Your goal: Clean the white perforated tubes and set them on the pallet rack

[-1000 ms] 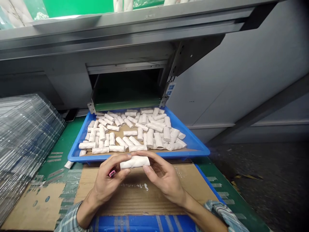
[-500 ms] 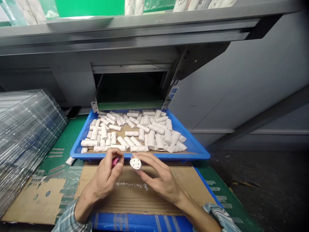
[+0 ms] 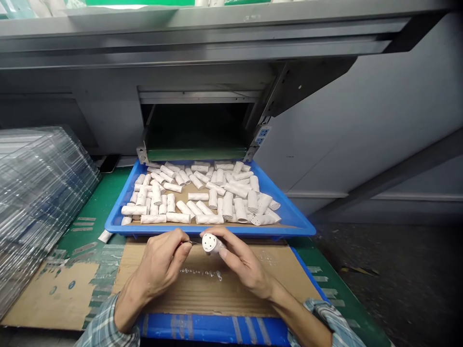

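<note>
My right hand [image 3: 241, 261] grips a white cylindrical piece [image 3: 211, 243] with its round, holed end face turned toward me and to the left. My left hand [image 3: 162, 266] pinches a small pink-handled tool whose thin metal tip [image 3: 193, 243] points at that end face, almost touching it. Both hands hover over a brown cardboard sheet [image 3: 217, 294], just in front of a blue tray [image 3: 292, 217] that holds several more white cylinders [image 3: 202, 195] lying on cardboard.
A stack of clear plastic sheets [image 3: 39, 193] lies at the left on the green bench top [image 3: 97, 207]. Behind the tray is a grey machine with a dark opening [image 3: 195, 127]. A blue tray edge [image 3: 213, 327] lies near me; dark floor at right.
The white piece was held sideways by both hands, then turned end-on in my right hand. My left hand let go of it and brought the tool tip up to its end face.
</note>
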Tool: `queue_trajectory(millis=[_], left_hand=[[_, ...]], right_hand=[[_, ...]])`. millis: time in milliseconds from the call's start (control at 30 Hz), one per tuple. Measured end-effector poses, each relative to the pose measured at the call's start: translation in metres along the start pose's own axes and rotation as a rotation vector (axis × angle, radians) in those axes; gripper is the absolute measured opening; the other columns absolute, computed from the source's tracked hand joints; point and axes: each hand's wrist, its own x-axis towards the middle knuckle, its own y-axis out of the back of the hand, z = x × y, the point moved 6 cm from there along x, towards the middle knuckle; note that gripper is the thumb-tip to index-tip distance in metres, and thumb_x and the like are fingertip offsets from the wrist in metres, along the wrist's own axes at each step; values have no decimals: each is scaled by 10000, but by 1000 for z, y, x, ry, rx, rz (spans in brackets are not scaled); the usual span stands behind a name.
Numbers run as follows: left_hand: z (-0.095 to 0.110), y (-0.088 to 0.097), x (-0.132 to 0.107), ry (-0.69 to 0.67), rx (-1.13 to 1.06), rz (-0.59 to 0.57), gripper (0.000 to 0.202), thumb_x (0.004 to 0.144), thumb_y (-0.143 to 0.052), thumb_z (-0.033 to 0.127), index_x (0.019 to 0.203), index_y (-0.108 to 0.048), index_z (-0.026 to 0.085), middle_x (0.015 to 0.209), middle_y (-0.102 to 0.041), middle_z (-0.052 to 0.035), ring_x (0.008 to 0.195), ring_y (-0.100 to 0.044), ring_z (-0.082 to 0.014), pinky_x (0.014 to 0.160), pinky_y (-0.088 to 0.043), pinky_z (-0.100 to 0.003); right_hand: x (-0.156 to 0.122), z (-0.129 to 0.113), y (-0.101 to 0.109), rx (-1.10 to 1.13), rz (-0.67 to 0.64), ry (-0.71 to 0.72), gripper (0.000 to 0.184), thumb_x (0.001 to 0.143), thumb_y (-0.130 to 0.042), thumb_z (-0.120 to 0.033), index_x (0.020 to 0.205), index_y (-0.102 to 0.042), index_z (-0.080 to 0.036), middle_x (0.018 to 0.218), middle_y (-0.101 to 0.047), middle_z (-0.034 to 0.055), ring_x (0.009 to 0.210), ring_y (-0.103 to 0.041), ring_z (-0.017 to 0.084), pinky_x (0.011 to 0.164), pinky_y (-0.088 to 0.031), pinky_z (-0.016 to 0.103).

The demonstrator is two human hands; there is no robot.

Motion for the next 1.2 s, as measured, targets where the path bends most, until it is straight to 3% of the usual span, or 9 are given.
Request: queue_trajectory(millis=[133, 233, 300, 433, 700, 1200], left_hand=[[7, -5, 2, -68, 105, -9, 414, 1114, -451, 550, 936, -586, 201, 765, -667, -3, 648, -611, -155, 628, -413, -273], [10, -8, 2, -86, 132, -27, 553, 1041, -478, 716, 874, -577, 198, 718, -646, 3, 611, -596, -155, 595, -395, -279], [11, -10, 2, -87, 142, -51, 596, 1024, -459, 758, 825, -551, 204, 680, -622, 12, 573, -572, -147, 561, -365, -279], [16, -13, 1, -117, 141, -91, 586, 1030, -457, 752, 804, -522, 215, 640, -601, 35, 510, -545, -129, 520, -315, -281], [18, -17, 0, -129, 136, -111, 560, 1052, -434, 729, 866, -571, 219, 666, -642, 28, 530, -603, -145, 528, -291, -303], [17, -21, -4, -131, 79, -186, 610, 1099, -339, 677, 761, -543, 213, 637, -636, 16, 514, -558, -137, 519, -288, -316]], right_hand=[[1, 4, -5, 173, -89, -68, 345, 1099, -514, -476, 1298, -660, -234, 1185, -702, 82, 1109, -656, 237, 973, -523, 342], [1, 11, -13, 465, -171, -236, 409, 1045, -590, -565, 1242, -604, -207, 989, -671, 45, 808, -627, 165, 710, -508, 265], [0, 13, -22, 654, -255, -332, 441, 999, -650, -597, 1163, -557, -198, 862, -629, -1, 611, -512, 102, 553, -407, 203], [-1, 16, -30, 777, -350, -400, 464, 956, -705, -604, 1065, -531, -188, 778, -596, -28, 501, -434, 58, 443, -298, 154], [-3, 19, -33, 801, -388, -430, 456, 962, -697, -601, 1029, -528, -183, 747, -587, -31, 474, -423, 50, 407, -255, 142], [-2, 18, -29, 760, -347, -393, 434, 970, -694, -581, 1051, -538, -184, 827, -594, -10, 534, -443, 68, 464, -328, 172]])
